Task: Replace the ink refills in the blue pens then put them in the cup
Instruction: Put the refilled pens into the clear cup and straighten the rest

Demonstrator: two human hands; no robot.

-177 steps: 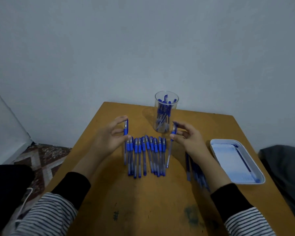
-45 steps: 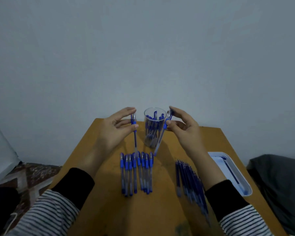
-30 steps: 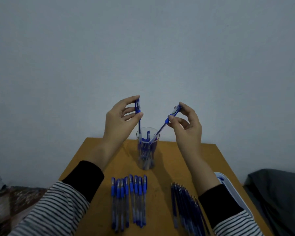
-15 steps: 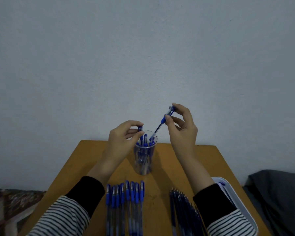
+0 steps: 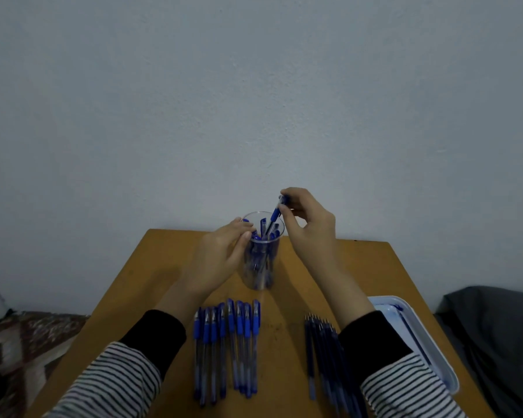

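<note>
Over cup, R hand pinches pen (tilted).

I see the cup near the back of the table, a row of pens in front of it, the refills right of that row, and the tray farthest right. The right hand holds one pen over the cup.

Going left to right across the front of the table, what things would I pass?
First a row of blue pens, then a bundle of ink refills, then the white tray at the table's right edge.
</note>
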